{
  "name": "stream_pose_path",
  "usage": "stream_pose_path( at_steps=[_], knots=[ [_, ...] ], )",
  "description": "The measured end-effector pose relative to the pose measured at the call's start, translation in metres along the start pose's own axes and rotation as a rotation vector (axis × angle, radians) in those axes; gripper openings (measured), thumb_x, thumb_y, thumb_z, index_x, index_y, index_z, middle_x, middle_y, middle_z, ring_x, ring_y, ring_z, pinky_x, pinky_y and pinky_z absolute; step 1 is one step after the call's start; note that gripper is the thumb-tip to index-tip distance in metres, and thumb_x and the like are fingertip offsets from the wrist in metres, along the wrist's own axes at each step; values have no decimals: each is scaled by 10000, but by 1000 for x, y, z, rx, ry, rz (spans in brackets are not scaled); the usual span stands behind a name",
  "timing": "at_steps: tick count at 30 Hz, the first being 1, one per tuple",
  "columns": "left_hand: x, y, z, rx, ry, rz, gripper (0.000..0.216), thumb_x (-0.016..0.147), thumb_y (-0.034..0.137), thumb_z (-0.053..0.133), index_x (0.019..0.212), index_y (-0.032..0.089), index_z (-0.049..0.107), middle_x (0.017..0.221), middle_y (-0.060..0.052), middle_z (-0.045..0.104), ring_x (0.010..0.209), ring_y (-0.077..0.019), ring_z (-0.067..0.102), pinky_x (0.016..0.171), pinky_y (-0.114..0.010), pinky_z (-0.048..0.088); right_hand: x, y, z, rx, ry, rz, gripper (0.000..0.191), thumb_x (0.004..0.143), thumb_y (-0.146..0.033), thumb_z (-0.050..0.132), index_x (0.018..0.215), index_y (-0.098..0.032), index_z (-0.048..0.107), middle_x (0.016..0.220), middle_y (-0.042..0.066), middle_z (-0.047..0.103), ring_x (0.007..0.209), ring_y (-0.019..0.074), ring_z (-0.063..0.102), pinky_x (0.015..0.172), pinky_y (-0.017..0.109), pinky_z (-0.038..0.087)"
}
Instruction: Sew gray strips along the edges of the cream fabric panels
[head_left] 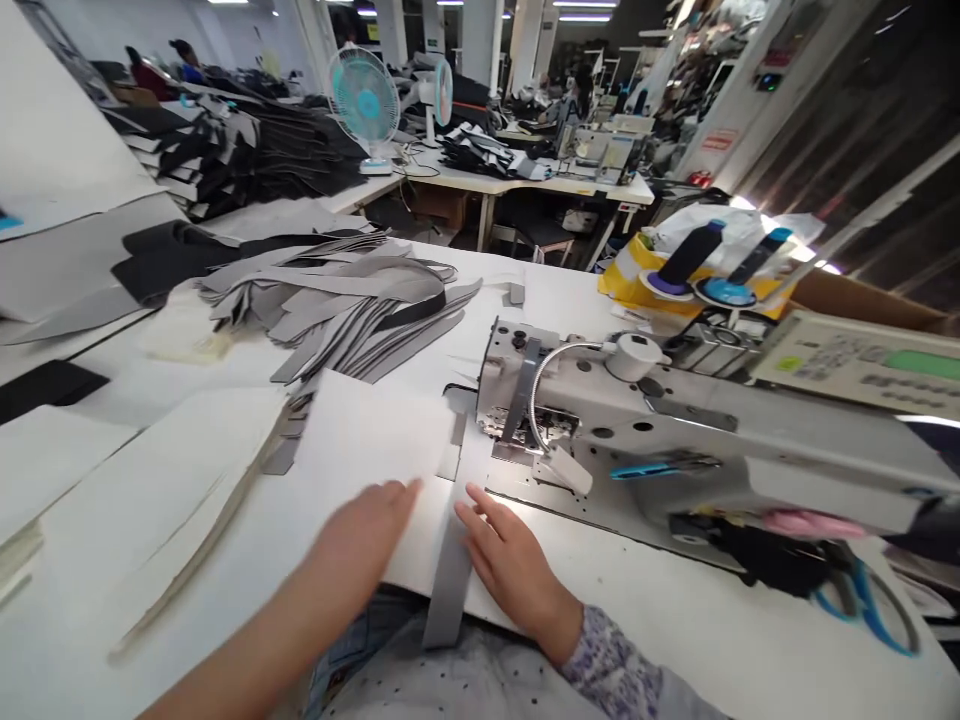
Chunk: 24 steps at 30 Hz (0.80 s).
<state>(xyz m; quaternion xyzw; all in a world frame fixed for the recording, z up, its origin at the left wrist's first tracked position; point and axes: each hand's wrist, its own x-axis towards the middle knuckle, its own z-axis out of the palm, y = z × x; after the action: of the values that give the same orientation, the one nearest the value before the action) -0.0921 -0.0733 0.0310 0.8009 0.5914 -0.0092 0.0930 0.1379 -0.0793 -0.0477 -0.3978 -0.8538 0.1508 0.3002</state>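
A white fabric panel (360, 440) lies on the table in front of the sewing machine (675, 430). A grey strip (454, 560) runs along its right edge toward the needle area (525, 425) and hangs over the table's near edge. My left hand (360, 545) lies flat on the panel, fingers stretched out, just left of the strip. My right hand (510, 565) rests flat with fingers extended, touching the strip's right side. Neither hand holds anything.
A heap of grey strips (352, 300) lies behind the panel. White sheets (150, 480) are stacked at left. Thread cones (690, 255), a control panel (855, 360) and blue scissors (870, 600) sit at right. Fans (365, 100) and other workers stand far behind.
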Motion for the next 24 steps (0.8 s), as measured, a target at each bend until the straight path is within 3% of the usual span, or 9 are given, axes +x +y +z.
stream_pose_path(
  at_steps=[3,7,9,11,13,15,19,21,24],
  knots=[
    [15,48,30,114,-236,113,467,721,29,484,1131,181,648,875,-125,693,778,-247,670,664,-328,506,11,8,3,-163,-92,-19,364,949,-92,463,1295,-187,525,1299,129,566,1082,235,586,898,396,523],
    [25,47,27,-37,-384,264,335,829,147,480,1095,226,666,909,-74,711,810,-232,672,700,-310,497,16,17,5,-176,-226,-51,106,919,-126,591,995,-185,635,1020,52,669,908,189,605,845,327,533],
    [38,29,16,-242,-339,316,316,913,272,403,1092,289,662,1003,-20,712,914,-194,662,796,-288,494,13,18,5,-193,-205,-67,91,921,-119,587,960,-185,636,1044,55,666,927,189,601,854,330,530],
    [59,12,8,-301,-200,241,345,924,356,380,1149,294,634,1188,-15,661,1088,-196,605,929,-305,456,11,18,4,-215,-161,-116,114,933,-105,553,961,-177,637,1060,68,666,931,197,600,851,344,532],
    [84,1,6,-240,-105,129,438,844,440,498,1241,273,578,1324,-48,579,1222,-245,515,1012,-359,405,8,18,3,-229,-101,-196,152,945,-87,511,995,-158,636,1074,86,666,939,205,599,855,358,531],
    [105,-2,8,-203,-152,79,572,719,502,619,1246,286,567,1315,-53,577,1243,-289,481,991,-385,414,6,17,3,-229,-41,-268,197,956,-74,469,1038,-148,632,1097,95,664,961,202,597,875,363,524],
    [126,-1,10,-317,-365,12,311,699,500,598,900,265,629,943,-15,656,888,-227,602,644,-265,443,6,19,6,-239,-5,-232,188,953,-79,481,1032,-149,637,1112,97,662,966,197,597,879,354,523],
    [129,-1,8,-390,-385,-32,259,733,491,556,750,233,574,783,1,604,694,-167,562,528,-238,357,8,21,8,-245,-22,-154,155,930,-81,531,1013,-151,640,1109,95,661,966,206,597,873,356,528],
    [131,-1,6,-387,-355,-85,334,748,518,540,633,208,493,687,10,540,602,-135,498,495,-242,294,9,23,11,-216,-49,-86,152,907,-81,575,1006,-174,642,1116,77,658,999,210,592,885,352,525]
  ],
)
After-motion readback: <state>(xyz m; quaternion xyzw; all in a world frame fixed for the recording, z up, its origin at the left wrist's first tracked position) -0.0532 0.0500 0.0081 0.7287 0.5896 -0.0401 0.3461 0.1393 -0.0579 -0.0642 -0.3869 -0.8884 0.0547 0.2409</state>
